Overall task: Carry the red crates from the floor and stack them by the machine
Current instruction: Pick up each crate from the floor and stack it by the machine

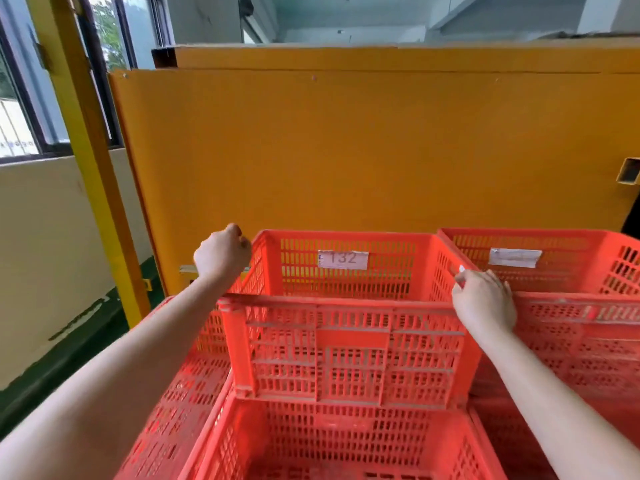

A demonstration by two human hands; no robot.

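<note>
A red slatted crate [349, 344] with a white label reading 132 sits atop another red crate [332, 441] directly in front of me. My left hand [221, 254] is closed over the top crate's left rim. My right hand [485, 299] grips its right rim. A second stack of red crates [571, 306], also labelled, stands touching it on the right. The orange machine panel [363, 150] rises just behind both stacks.
A yellow steel post [90, 168] stands at the left, with windows and a cream wall [41, 244] behind it. Dark green floor [69, 355] shows to the left of the crates. A yellow square tube end [628, 171] juts out at the right edge.
</note>
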